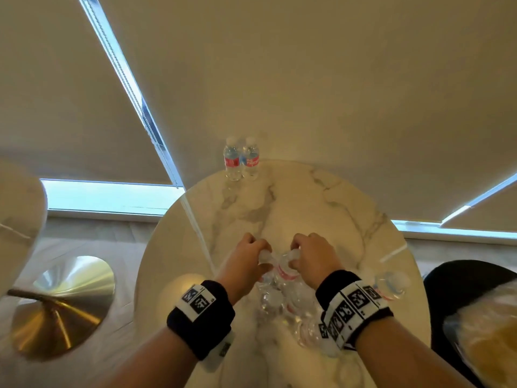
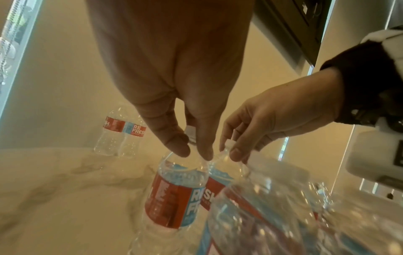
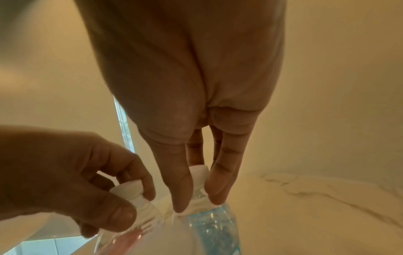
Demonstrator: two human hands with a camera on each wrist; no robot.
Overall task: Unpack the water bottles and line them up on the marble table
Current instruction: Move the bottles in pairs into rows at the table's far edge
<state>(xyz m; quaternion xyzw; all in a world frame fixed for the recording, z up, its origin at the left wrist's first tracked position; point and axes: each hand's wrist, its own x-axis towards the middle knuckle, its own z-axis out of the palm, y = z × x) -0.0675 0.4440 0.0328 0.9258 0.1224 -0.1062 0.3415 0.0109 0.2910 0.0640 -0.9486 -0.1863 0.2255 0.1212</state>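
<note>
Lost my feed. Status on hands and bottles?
Left hand and right hand each grip a bottle cap in the pack. Two bottles stand at far edge. Nothing blocking.

**Hidden, cropped, blurred**

The pack of bottles point(image 1: 291, 312) is mostly covered by the right wristband point(image 1: 354, 312) in the head view; bottle count can't be told. In the left wrist view the pack's near end point(image 2: 283, 215) is smeared and runs off the bottom edge. The cap under the left hand point(image 2: 174, 86) is barely visible between its fingers. The far bottles point(image 1: 241, 161) have labels too small to read in the head view. A yellowish object point(image 1: 486, 340) at the right edge is cropped and unidentifiable.
</note>
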